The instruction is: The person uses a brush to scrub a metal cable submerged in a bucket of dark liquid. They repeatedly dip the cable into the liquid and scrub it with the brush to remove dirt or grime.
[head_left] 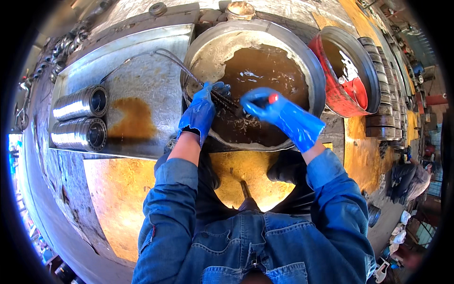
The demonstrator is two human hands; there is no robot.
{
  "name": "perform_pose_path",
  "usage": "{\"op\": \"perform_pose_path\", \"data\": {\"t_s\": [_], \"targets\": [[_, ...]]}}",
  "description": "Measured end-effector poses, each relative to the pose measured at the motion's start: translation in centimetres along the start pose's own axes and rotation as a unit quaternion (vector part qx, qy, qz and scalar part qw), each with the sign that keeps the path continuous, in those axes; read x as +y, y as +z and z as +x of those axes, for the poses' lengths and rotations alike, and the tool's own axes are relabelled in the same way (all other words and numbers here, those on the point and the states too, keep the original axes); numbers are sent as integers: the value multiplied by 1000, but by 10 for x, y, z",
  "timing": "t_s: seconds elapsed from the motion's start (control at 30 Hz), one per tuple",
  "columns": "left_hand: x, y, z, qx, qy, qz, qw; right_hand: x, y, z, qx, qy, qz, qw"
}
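Observation:
My left hand (201,109), in a blue rubber glove, is closed around a dark doubled wire (177,60) over the left side of a large round metal basin (318,71). One part of the wire arcs left over the metal tray; its other end reaches down toward the murky brown liquid (265,78). My right hand (272,109), gloved the same way, has its fingers curled above the liquid near the wire's end. A small red tip (273,98) shows at this hand, but what it belongs to is hidden. Dark strands and froth lie between the hands.
The shallow metal tray (161,94) on the left carries two rows of shiny bearing rings (78,103) and a brown puddle (131,118). At right stands a red drum (326,80) with liquid and a red container (355,92). Stacked rings (380,90) line its far side.

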State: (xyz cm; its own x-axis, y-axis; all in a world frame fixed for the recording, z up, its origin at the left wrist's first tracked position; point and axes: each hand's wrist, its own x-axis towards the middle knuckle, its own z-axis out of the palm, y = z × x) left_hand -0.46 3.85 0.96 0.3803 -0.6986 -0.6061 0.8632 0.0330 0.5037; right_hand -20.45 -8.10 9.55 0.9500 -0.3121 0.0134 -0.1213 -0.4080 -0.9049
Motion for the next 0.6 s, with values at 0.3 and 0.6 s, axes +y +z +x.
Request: {"op": "perform_pose_path", "data": {"t_s": [0.3, 0.6], "targets": [[-3, -3, -19, -20, 42, 35, 998, 37, 41, -8, 77, 15, 72, 994], [4, 13, -28, -25, 47, 114, 992, -3, 1, 35, 85, 97, 133, 983]]}}
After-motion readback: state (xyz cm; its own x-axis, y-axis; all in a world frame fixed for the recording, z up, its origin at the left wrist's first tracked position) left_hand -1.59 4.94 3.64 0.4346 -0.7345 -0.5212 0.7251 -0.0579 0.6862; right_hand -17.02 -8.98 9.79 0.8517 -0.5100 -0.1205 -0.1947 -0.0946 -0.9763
